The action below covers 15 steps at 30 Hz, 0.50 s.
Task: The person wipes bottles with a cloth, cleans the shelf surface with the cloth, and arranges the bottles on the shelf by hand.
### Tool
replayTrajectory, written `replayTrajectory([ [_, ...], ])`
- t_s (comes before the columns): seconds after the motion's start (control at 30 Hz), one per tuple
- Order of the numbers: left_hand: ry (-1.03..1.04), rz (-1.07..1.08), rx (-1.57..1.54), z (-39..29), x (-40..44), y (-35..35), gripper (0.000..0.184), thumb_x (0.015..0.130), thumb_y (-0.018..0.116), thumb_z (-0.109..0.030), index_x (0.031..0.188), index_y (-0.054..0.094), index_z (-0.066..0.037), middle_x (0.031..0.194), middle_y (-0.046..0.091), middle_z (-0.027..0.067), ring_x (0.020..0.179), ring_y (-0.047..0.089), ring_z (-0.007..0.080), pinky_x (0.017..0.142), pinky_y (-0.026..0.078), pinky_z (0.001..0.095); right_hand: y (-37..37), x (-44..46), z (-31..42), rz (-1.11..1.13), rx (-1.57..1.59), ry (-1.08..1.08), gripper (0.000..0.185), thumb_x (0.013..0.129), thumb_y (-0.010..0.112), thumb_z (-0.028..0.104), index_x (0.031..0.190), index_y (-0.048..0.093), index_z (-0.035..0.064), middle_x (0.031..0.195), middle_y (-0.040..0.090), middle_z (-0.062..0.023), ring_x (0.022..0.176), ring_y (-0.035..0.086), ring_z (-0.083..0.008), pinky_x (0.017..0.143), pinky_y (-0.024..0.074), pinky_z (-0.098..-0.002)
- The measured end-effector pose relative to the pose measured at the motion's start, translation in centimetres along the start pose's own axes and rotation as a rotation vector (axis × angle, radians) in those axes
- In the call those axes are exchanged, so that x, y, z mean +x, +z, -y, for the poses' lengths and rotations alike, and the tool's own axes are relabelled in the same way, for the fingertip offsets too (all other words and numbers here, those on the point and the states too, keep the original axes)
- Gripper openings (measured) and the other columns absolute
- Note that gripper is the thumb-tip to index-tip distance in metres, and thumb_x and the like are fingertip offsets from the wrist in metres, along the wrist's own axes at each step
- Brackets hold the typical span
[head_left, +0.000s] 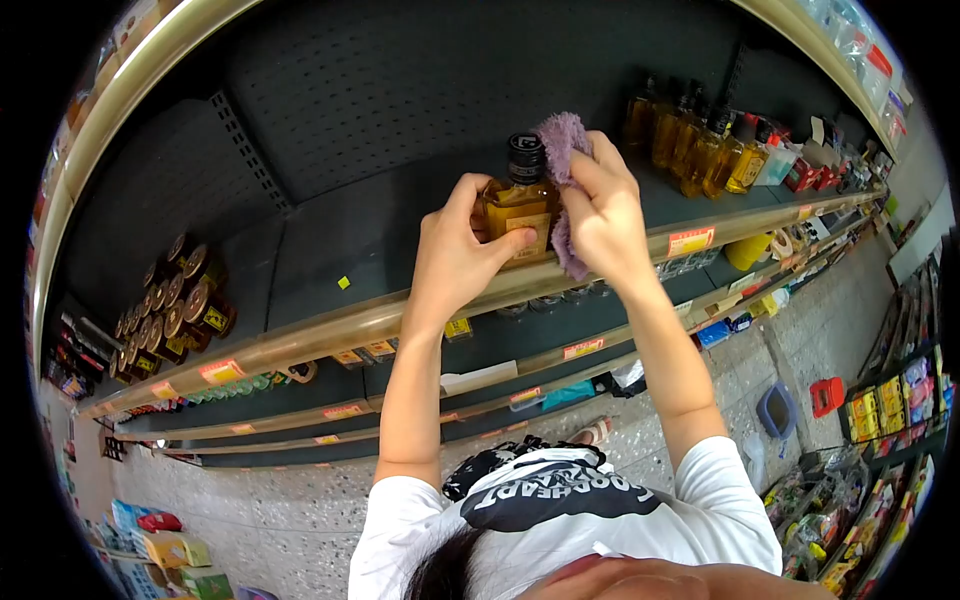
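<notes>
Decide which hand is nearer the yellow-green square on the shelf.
Left. The left hand, on the bottle, is right of the square; the right hand is farther right.

Shelf layout, as I view it remotely: jars [180, 305] left, grouped bottles [705, 150] right, on the shelf [340, 240]; a single bottle [520, 215] between left hand [465, 240] and right hand [605, 215]; back panel [400, 90] behind; basin [777, 411] on the floor [300, 500], right.
</notes>
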<state>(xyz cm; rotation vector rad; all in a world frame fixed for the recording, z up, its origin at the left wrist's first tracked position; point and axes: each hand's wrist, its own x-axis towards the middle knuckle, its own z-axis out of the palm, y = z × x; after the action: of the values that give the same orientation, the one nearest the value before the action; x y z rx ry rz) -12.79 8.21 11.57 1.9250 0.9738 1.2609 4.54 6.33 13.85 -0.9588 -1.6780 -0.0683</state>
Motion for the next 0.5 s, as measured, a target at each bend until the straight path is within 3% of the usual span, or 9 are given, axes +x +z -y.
replayTrajectory([
  [0.3, 0.021, -0.116, 0.122, -0.1, 0.1, 0.4, 0.044, 0.077, 0.08, -0.01, 0.112, 0.055, 0.0, 0.09, 0.072, 0.015, 0.083, 0.069, 0.0144, 0.068, 0.052, 0.0275, 1.9, -3.8, -0.3, -0.084, -0.41, -0.34, 0.022, 0.07, 0.063, 0.006, 0.091, 0.068, 0.0001, 0.118, 0.058, -0.0185, 0.103, 0.055, -0.0363, 0.084, 0.0479, -0.0453],
  [0.4, 0.09, -0.148, 0.142, 0.6, 0.2, 0.5, 0.043, 0.074, 0.079, -0.006, 0.11, 0.055, -0.001, 0.083, 0.07, 0.0165, 0.073, 0.071, 0.0234, 0.067, 0.053, 0.0313, 2.0, -5.2, -0.3, 0.017, -0.421, -0.432, 0.02, 0.067, 0.063, 0.011, 0.084, 0.07, 0.0034, 0.118, 0.06, -0.0148, 0.106, 0.055, -0.0326, 0.085, 0.0467, -0.0432],
  [0.5, 0.121, -0.162, 0.122, 0.5, 0.1, 0.6, 0.044, 0.073, 0.078, -0.005, 0.11, 0.054, -0.001, 0.082, 0.07, 0.0166, 0.073, 0.07, 0.024, 0.066, 0.052, 0.0314, 1.9, -5.8, -0.7, 0.025, -0.396, -0.466, 0.019, 0.065, 0.064, 0.012, 0.082, 0.07, 0.0054, 0.117, 0.061, -0.0129, 0.107, 0.055, -0.0314, 0.085, 0.0456, -0.0415],
])
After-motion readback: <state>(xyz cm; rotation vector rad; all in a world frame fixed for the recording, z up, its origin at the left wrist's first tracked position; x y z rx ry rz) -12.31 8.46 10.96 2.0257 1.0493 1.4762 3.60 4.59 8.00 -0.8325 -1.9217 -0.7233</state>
